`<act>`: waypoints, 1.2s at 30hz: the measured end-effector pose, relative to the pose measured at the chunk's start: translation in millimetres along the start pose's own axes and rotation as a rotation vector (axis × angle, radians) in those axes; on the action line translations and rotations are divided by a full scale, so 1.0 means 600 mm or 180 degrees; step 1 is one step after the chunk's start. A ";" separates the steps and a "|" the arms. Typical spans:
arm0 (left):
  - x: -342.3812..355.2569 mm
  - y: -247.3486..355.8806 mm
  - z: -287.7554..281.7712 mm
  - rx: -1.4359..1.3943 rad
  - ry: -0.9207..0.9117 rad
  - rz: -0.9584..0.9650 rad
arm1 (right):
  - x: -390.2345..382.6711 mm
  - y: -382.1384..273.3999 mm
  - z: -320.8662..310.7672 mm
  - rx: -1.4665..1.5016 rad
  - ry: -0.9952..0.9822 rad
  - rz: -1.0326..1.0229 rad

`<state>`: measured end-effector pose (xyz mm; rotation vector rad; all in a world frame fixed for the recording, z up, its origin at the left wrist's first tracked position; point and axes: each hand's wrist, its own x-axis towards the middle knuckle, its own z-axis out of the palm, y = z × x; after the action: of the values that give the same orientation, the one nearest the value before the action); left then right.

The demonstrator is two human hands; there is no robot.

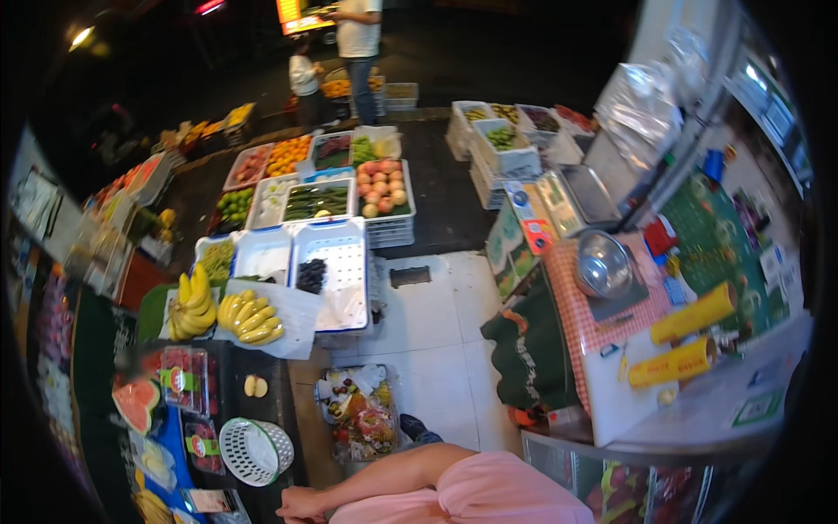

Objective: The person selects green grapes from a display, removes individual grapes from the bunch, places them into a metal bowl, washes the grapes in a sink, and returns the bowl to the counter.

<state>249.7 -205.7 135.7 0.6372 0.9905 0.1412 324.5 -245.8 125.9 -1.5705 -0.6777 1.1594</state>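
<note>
My right hand (301, 505) is at the lower edge, its forearm reaching left across my pink clothing. Its fingers look curled closed; whatever they may hold is hidden. Just beyond the hand, a white slotted plastic basket (256, 451) stands on the dark counter (253, 354). Behind the basket lie two pale yellowish pieces of fruit (256, 386). To its left are clear boxes of red fruit (184, 381) and a cut watermelon (139, 405). Bananas (249, 316) rest farther back on white paper. My left hand is not in view.
Crates of fruit fill the middle, including peaches (381, 188) and a white crate with dark grapes (342, 271). A lined bin (358, 410) of fruit scraps stands on the floor by my foot (421, 430). At right, a table holds a metal bowl (604, 264) and yellow rolls (672, 361).
</note>
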 end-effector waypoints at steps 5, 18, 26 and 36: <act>0.029 0.016 -0.006 0.0540 -0.0304 -0.0295 | -0.023 -0.008 -0.018 0.0376 0.0341 -0.0030; 0.028 -0.022 0.004 0.1953 -0.1295 -0.1189 | -0.108 0.098 -0.022 0.1287 0.2230 0.0551; 0.006 -0.071 0.014 0.2789 -0.1609 -0.1289 | -0.283 0.239 -0.116 0.0881 0.3253 0.0740; -0.019 -0.213 0.192 0.3464 -0.1369 -0.0937 | -0.524 0.429 -0.449 0.2206 0.3817 0.0915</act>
<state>315.3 -364.2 116.6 1.4192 0.6686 -0.8222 420.8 -705.0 -5.9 -1.4229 0.6880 0.3670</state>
